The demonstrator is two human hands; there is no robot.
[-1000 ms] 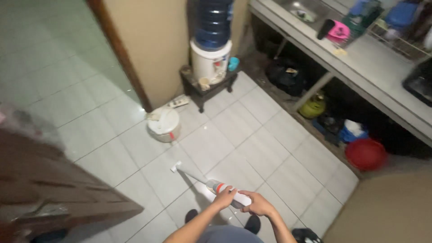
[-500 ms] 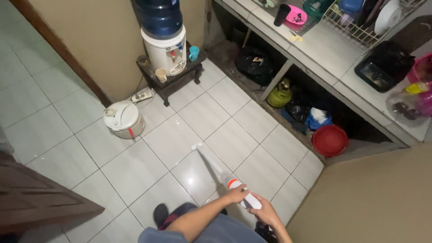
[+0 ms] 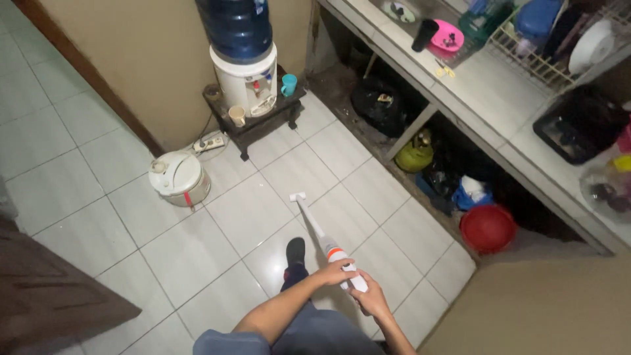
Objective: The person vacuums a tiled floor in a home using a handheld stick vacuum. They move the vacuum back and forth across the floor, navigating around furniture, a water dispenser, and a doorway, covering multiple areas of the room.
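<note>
Floor: pale tiles; no dirt can be told from this view, so how much is cleaned cannot be judged.
Water dispenser: stands on a low dark stool, well apart.
Rice cooker: white, on the floor.
Stick vacuum: white, its head rests on a tile ahead of the person's foot.
Left hand: closed around the vacuum handle.
Right hand: closed on the handle end.

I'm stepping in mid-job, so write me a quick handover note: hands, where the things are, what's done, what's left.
Left hand and right hand: both in a grip on the upper body of the white stick vacuum.
Its nozzle rests on the tiled floor, pointing toward the water dispenser stand; the rice cooker sits to its left.
Done or left: no dirt is visible, so I cannot tell.
</note>
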